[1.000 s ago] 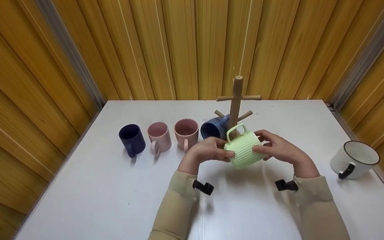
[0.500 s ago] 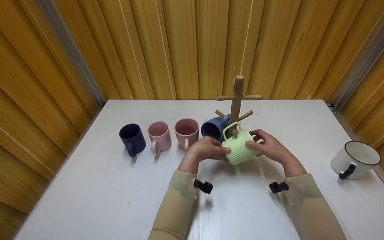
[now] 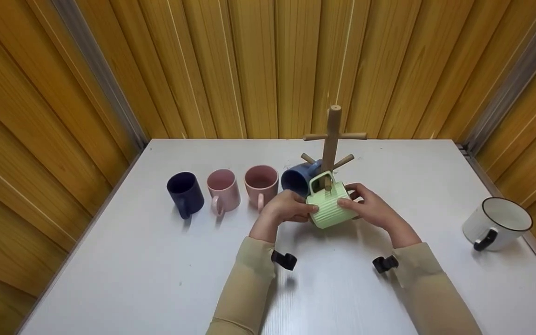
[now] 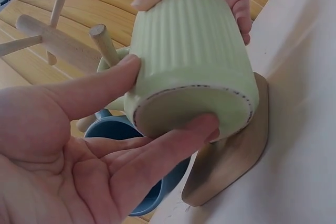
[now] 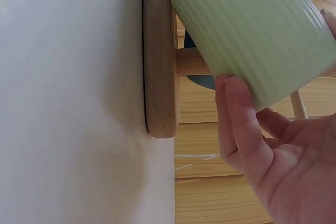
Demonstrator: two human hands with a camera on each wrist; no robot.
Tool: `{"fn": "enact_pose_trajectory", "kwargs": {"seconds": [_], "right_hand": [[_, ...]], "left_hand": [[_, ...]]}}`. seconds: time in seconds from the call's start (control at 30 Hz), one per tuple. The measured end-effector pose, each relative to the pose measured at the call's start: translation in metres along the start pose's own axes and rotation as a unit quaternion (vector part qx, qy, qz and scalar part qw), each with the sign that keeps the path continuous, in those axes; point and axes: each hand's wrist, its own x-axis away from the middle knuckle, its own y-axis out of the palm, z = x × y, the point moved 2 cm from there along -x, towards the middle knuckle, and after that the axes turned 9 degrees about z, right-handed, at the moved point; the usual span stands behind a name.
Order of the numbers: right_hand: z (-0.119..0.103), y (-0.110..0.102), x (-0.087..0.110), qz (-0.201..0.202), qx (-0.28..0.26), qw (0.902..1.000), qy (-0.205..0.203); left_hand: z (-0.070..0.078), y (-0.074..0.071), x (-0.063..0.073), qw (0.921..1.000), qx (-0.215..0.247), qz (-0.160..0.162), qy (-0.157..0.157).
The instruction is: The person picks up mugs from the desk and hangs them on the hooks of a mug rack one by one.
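Observation:
A pale green ribbed mug (image 3: 329, 209) lies tilted between both hands, handle upward, in front of a wooden mug tree (image 3: 331, 144). My left hand (image 3: 289, 207) pinches its base end, thumb on the side and fingers against the bottom (image 4: 178, 111). At the rim end, my right hand (image 3: 368, 204) grips it between thumb and fingers. A front peg (image 4: 102, 43) of the tree shows within the handle loop (image 3: 320, 180); how deep it sits I cannot tell. Behind the left hand, a blue mug (image 3: 297, 179) hangs tilted by its handle on the tree.
Left of the tree stand a pink mug (image 3: 261, 184), a lighter pink mug (image 3: 224, 190) and a navy mug (image 3: 185, 195), all upright on the white table (image 3: 133, 260). A white mug (image 3: 496, 223) with a black handle stands near the right edge. Wooden panels (image 3: 249, 70) enclose the back.
Both hands have carried the green mug slightly left and closer to the tree, so its handle loop now surrounds the front peg's tip in view. The other mugs stay put.

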Motion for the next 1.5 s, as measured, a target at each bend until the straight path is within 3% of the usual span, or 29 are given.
{"fn": "enact_pose_trajectory", "kwargs": {"seconds": [0.1, 0.2, 0.33, 0.43, 0.57, 0.67, 0.77, 0.97, 1.03, 1.1, 1.17, 1.23, 1.4, 1.5], "right_hand": [[-0.003, 0.000, 0.001, -0.013, -0.001, 0.9998, 0.015], [-0.006, 0.000, 0.002, -0.026, 0.002, 0.9990, 0.038], [-0.008, 0.002, 0.003, -0.043, -0.003, 0.9970, 0.064], [-0.008, 0.004, 0.003, -0.051, -0.015, 0.9958, 0.075], [-0.010, 0.008, 0.002, -0.060, -0.029, 0.9936, 0.091], [-0.011, 0.013, 0.002, -0.063, -0.038, 0.9923, 0.099], [-0.010, 0.017, 0.002, -0.060, -0.046, 0.9922, 0.099], [-0.008, 0.022, 0.000, -0.050, -0.048, 0.9922, 0.103], [-0.008, 0.021, -0.001, -0.050, -0.045, 0.9924, 0.103], [-0.008, 0.021, -0.001, -0.049, -0.040, 0.9930, 0.099], [-0.009, 0.021, -0.001, -0.051, -0.033, 0.9940, 0.091], [-0.009, 0.020, -0.001, -0.055, -0.027, 0.9946, 0.085], [-0.012, 0.017, 0.002, -0.067, -0.018, 0.9946, 0.078], [-0.015, 0.010, 0.002, -0.043, -0.025, 0.9967, 0.064]], "left_hand": [[0.004, 0.000, 0.004, 0.9992, -0.033, 0.016, 0.014], [0.013, 0.000, 0.013, 0.9928, -0.101, 0.052, 0.036], [0.027, 0.001, 0.030, 0.9687, -0.205, 0.129, 0.054], [0.037, 0.004, 0.040, 0.9464, -0.248, 0.191, 0.077], [0.046, 0.015, 0.047, 0.9277, -0.235, 0.247, 0.153], [0.047, 0.027, 0.045, 0.9148, -0.202, 0.262, 0.232], [0.043, 0.039, 0.037, 0.8906, -0.188, 0.276, 0.309], [0.031, 0.049, 0.025, 0.8249, -0.194, 0.329, 0.417], [0.030, 0.049, 0.024, 0.8106, -0.194, 0.340, 0.436], [0.030, 0.049, 0.024, 0.8018, -0.196, 0.344, 0.447], [0.031, 0.049, 0.024, 0.8001, -0.199, 0.345, 0.449], [0.031, 0.048, 0.025, 0.8045, -0.198, 0.340, 0.445], [0.031, 0.043, 0.024, 0.8245, -0.183, 0.319, 0.430], [0.031, 0.038, 0.022, 0.8411, -0.167, 0.298, 0.419]]}}
